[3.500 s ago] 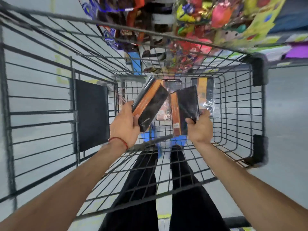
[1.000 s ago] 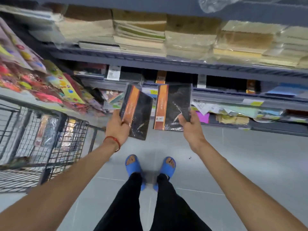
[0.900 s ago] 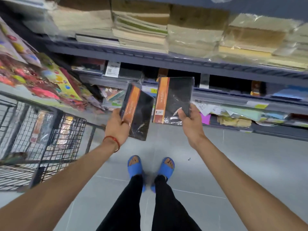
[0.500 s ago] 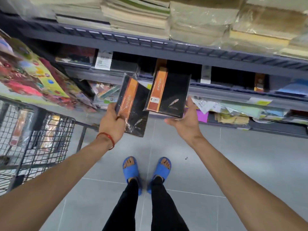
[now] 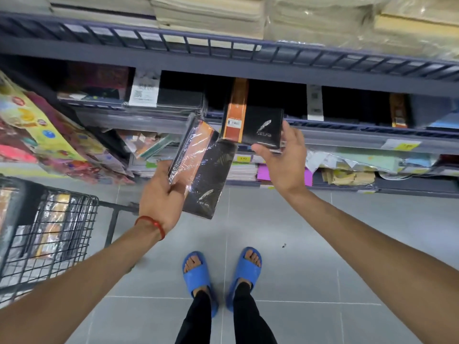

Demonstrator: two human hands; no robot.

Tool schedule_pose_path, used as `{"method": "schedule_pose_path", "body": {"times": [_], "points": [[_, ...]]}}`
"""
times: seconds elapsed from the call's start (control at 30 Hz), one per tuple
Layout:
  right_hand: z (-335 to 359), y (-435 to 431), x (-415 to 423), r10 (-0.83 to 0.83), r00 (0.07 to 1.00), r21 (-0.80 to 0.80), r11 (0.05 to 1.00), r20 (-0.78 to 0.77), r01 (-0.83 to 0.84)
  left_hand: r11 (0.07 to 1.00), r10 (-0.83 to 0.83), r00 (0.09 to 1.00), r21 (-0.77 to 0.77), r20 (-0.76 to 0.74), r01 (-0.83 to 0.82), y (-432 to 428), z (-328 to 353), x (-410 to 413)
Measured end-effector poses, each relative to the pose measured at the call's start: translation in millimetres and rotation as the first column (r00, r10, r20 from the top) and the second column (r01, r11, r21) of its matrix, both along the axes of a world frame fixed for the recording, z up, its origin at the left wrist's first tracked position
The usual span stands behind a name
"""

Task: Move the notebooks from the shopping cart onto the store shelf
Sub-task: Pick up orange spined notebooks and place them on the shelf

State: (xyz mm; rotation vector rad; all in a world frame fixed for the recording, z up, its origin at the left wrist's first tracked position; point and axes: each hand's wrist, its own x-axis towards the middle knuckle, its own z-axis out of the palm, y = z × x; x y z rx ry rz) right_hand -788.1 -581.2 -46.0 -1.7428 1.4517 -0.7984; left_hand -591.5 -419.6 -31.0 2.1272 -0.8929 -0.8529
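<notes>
Against half a second earlier, we noted the right hand (image 5: pixel 283 160) had carried the first notebook (image 5: pixel 255 125) up and forward. Its far end had reached the middle shelf (image 5: pixel 347 135) and its near end hung out past the lip. Thumb under near edge, fingers up the right side: grasped, not yet let go. Left hand (image 5: pixel 159 197) clutched the second notebook (image 5: pixel 206 175), film-wrapped, tilted, lower, short of the shelf. We judged one placement nearly done, the other waiting. Shopping cart (image 5: pixel 74 219) at left appeared to hold more wrapped stock, so we reckoned further trips remained
</notes>
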Motion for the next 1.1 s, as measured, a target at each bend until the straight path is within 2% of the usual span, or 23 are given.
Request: {"method": "schedule_pose_path", "body": {"times": [0.2, 0.3, 0.5, 0.57, 0.67, 0.73, 0.8, 0.87, 0.97, 1.1], "points": [[1.0, -15.7, 9.9, -0.049, 0.999, 0.007, 0.999, -0.015, 0.049, 0.996, 0.021, 0.997, -0.087, -0.08, -0.028, 0.8, -5.3, -1.3], [1.1, -18.3, 13.6, -0.062, 0.997, 0.023, 0.998, -0.048, 0.063, 0.996, 0.016, 0.997, -0.088, -0.071, -0.022, 4.1, -5.5, 0.5], [3.1, 19.1, 7.1, -0.113, 0.993, -0.006, 0.994, -0.019, 0.113, 0.992, 0.041, 0.988, -0.114, -0.148, -0.058, 13.8, 5.7, -1.4], [9.3, 47.3, -1.5, -0.034, 0.999, -0.039, 0.999, -0.004, 0.034, 0.987, 0.06, 0.972, -0.13, -0.226, -0.091, 17.7, 12.4, -6.6], [19.2, 85.0, -12.9, 0.123, 0.992, 0.011, 0.992, -0.035, -0.122, 0.986, 0.014, 0.94, -0.154, -0.341, -0.07, 19.5, 21.1, -14.3], [26.1, 98.9, -17.7, 0.176, 0.984, 0.123, 0.978, -0.032, -0.171, 0.982, -0.047, 0.913, -0.185, -0.406, -0.032, 17.3, 30.9, -20.3], [37.3, 105.5, -18.6, 0.215, 0.973, 0.277, 0.933, 0.09, -0.232, 0.977, -0.085, 0.89, -0.215, -0.447, -0.014, 13.1, 38.9, -26.0], [44.6, 108.0, -19.3, 0.252, 0.953, 0.286, 0.912, 0.169, -0.292, 0.972, -0.101, 0.886, -0.233, -0.452, -0.007, 7.7, 43.4, -31.7], [51.2, 102.8, -23.9, 0.298, 0.939, 0.247, 0.91, 0.173, -0.334, 0.973, -0.127, 0.869, -0.231, -0.479, 0.014, 0.7, 43.4, -40.8], [49.1, 75.5, -39.3, 0.434, 0.889, 0.284, 0.842, 0.149, -0.459, 0.955, -0.275, 0.856, -0.225, -0.438, 0.191, -14.6, 43.9, -48.7]]}}
